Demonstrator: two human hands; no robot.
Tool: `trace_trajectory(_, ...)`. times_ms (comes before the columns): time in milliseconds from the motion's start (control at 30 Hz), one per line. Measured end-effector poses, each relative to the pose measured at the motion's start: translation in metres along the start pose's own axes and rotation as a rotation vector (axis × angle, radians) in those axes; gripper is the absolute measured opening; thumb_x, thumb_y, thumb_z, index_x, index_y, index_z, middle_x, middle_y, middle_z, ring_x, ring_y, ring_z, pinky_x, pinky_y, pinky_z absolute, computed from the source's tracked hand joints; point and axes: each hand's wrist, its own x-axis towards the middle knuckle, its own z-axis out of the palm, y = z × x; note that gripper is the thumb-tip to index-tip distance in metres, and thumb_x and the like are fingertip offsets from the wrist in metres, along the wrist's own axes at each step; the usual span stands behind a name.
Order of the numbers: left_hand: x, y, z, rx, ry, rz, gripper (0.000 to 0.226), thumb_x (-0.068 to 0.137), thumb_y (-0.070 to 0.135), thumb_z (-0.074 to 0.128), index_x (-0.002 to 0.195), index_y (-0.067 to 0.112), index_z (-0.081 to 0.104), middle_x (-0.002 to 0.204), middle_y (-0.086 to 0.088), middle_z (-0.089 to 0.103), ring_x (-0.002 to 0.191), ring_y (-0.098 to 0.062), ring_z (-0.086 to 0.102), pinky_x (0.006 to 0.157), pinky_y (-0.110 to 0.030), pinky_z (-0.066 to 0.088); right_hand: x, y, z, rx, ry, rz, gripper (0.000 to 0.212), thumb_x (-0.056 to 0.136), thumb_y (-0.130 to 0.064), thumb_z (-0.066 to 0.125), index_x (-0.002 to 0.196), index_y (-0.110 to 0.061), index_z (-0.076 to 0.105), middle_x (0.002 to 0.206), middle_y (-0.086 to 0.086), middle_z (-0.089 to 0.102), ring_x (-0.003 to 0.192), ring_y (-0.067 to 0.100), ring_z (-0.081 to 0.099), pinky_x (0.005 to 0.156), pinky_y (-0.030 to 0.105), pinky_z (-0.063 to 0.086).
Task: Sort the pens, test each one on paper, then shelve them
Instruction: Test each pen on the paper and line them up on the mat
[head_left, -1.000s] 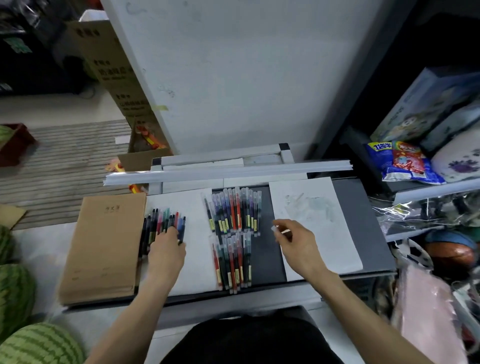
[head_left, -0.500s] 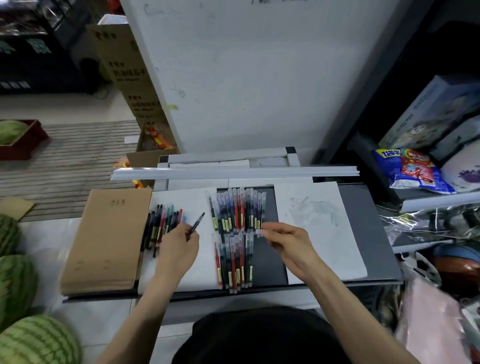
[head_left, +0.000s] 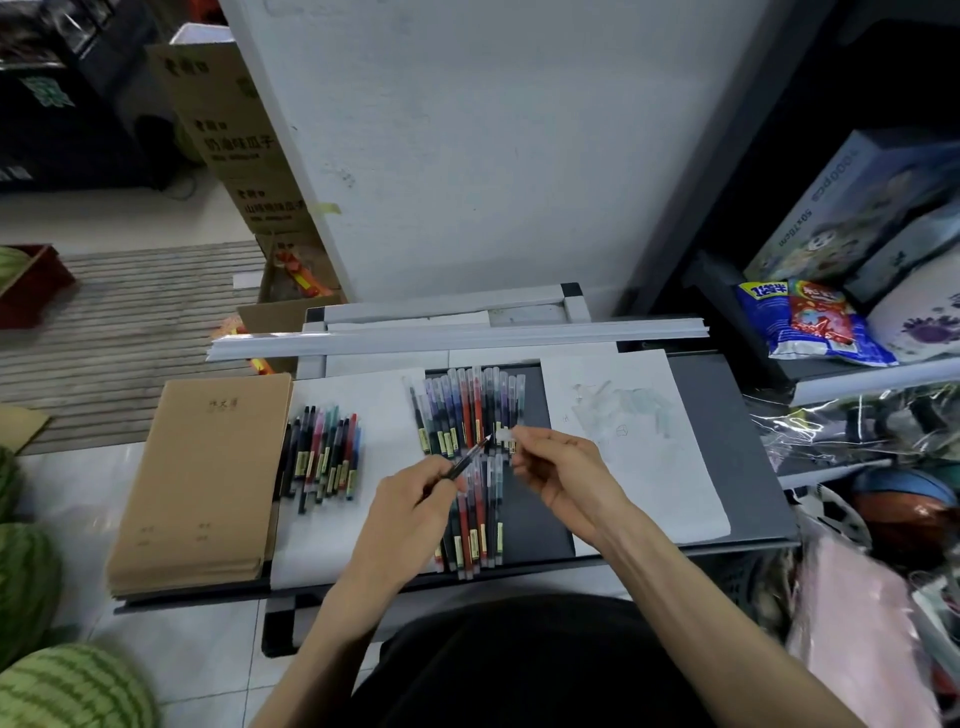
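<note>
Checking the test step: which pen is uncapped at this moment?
The dark pen in the left hand, its bare tip pointing at the clear cap pinched by the right hand. The other pens lie in rows on the desk.

left hand (head_left: 415, 499): fingers curled round pen (head_left: 470, 457) | right hand (head_left: 563, 478): fingers pinching cap (head_left: 503, 434) | forearms angled inward

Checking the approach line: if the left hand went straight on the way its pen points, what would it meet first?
Probably the small translucent plastic cap the right hand pinches, just past the thin dark pen; depth unclear.
</note>
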Motion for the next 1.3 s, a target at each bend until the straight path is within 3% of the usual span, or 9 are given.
trace_trajectory(133, -0.003, -0.001, 0.000, -0.012, -0.012, 0.026, 0.024, 0.103, 0.020, 0.058, 0.081, 0.019, 0.068, 0.059, 0.006, 0.048, 0.055, -0.010, 0.040, 0.052, -0.023, 0.030, -0.008, -0.004, 0.004, 0.041, -0.048, 0.007, 0.027, 0.094, -0.007, 0.071, 0.112, 0.013, 0.071, 0.108, 0.029, 0.074, 0.100, 0.029, 0.076, 0.087, 0.029, 0.062)
trace_trajectory(233, -0.005, -0.001, 0.002, -0.015, -0.021, 0.021, 0.024, 0.103, 0.023, 0.058, 0.083, 0.021, 0.070, 0.059, 0.006, 0.051, 0.053, -0.010, 0.041, 0.051, -0.022, 0.031, -0.011, -0.002, 0.004, 0.034, -0.065, 0.014, 0.028, 0.095, -0.007, 0.069, 0.113, 0.015, 0.070, 0.112, 0.029, 0.074, 0.105, 0.032, 0.075, 0.086, 0.029, 0.062)
trace_trajectory(433, -0.007, 0.000, 0.004, -0.027, -0.035, 0.014, 0.023, 0.103, 0.026, 0.059, 0.083, 0.021, 0.070, 0.059, 0.004, 0.049, 0.054, -0.012, 0.040, 0.050, -0.022, 0.032, -0.010, 0.003, 0.003, -0.018, -0.030, -0.027, 0.020, 0.096, -0.016, 0.072, 0.100, 0.004, 0.074, 0.092, 0.018, 0.075, 0.081, 0.023, 0.075, 0.075, 0.028, 0.063)
trace_trajectory(600, -0.005, -0.002, 0.003, -0.014, -0.050, 0.021, 0.024, 0.103, 0.028, 0.059, 0.082, 0.023, 0.069, 0.060, 0.003, 0.051, 0.055, -0.013, 0.042, 0.051, -0.023, 0.032, -0.009, 0.006, -0.001, -0.255, -0.075, -0.115, 0.022, 0.104, -0.015, 0.060, 0.111, -0.007, 0.079, 0.078, 0.010, 0.048, 0.064, 0.016, 0.046, 0.068, 0.030, 0.043)
trace_trajectory(767, -0.002, -0.006, 0.000, 0.012, -0.090, 0.038, 0.022, 0.103, 0.030, 0.060, 0.083, 0.027, 0.069, 0.060, 0.004, 0.052, 0.054, -0.013, 0.042, 0.052, -0.026, 0.033, -0.011, 0.000, 0.000, -0.274, -0.114, -0.120, 0.019, 0.089, -0.009, 0.077, 0.092, 0.009, 0.070, 0.074, 0.009, 0.040, 0.061, 0.017, 0.032, 0.059, 0.028, 0.033)
trace_trajectory(867, -0.002, -0.007, -0.001, 0.051, -0.101, 0.051, 0.022, 0.102, 0.032, 0.060, 0.083, 0.026, 0.069, 0.058, 0.006, 0.050, 0.053, -0.012, 0.041, 0.053, -0.026, 0.032, -0.013, -0.002, 0.001, -0.290, -0.166, -0.131, 0.017, 0.091, -0.008, 0.075, 0.078, 0.000, 0.071, 0.073, 0.008, 0.037, 0.061, 0.017, 0.030, 0.060, 0.030, 0.030)
trace_trajectory(967, -0.001, -0.007, 0.000, 0.053, -0.105, 0.048, 0.022, 0.102, 0.033, 0.060, 0.082, 0.027, 0.069, 0.058, 0.005, 0.050, 0.053, -0.012, 0.041, 0.053, -0.025, 0.032, -0.014, 0.000, 0.003, -0.346, -0.193, -0.143, 0.032, 0.095, -0.013, 0.073, 0.065, -0.008, 0.065, 0.073, 0.010, 0.036, 0.060, 0.017, 0.030, 0.060, 0.028, 0.031)
trace_trajectory(1100, 0.000, -0.007, -0.001, 0.063, -0.102, 0.048, 0.024, 0.102, 0.033, 0.060, 0.080, 0.028, 0.069, 0.058, 0.005, 0.052, 0.052, -0.011, 0.042, 0.052, -0.023, 0.032, -0.011, 0.000, 0.002, -0.256, -0.130, -0.152, 0.028, 0.091, -0.018, 0.074, 0.067, -0.005, 0.068, 0.072, 0.010, 0.041, 0.059, 0.016, 0.030, 0.058, 0.025, 0.031)
trace_trajectory(1300, 0.002, -0.010, -0.003, 0.088, -0.129, 0.047, 0.024, 0.103, 0.033, 0.059, 0.083, 0.025, 0.069, 0.058, 0.004, 0.051, 0.053, -0.012, 0.042, 0.056, -0.032, 0.033, -0.010, 0.007, 0.003, -0.367, -0.170, -0.195, 0.022, 0.086, -0.029, 0.077, 0.076, -0.010, 0.076, 0.082, 0.019, 0.039, 0.062, 0.018, 0.033, 0.065, 0.033, 0.030)
